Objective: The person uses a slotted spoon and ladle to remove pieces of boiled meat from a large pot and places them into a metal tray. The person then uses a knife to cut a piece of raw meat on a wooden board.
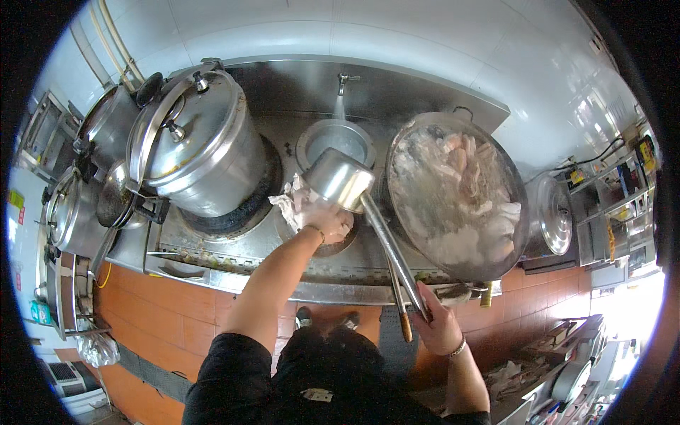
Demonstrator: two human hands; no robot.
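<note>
A large long-handled metal dipper [338,178] is tilted above the middle of the stove, its bowl bottom facing me. My right hand [438,327] is closed round the end of its handle. Beside the bowl, my left hand [326,216] is closed on a crumpled whitish cloth [287,207]; the dipper hides part of its fingers. Under this hand lies a round dark-rimmed recess [338,246]. Just beyond the dipper, a running tap [345,81] pours water into a round metal basin [358,138]. To the right, a wide wok [511,251] holds pale meat pieces in foamy, steaming liquid.
A tall lidded pressure cooker [212,156] stands on the left burner, with more lidded pots [71,212] farther left. A wooden-handled utensil [404,327] sticks out past the stove's front edge [312,292]. At right stand a lidded pot [554,212] and shelving [616,227].
</note>
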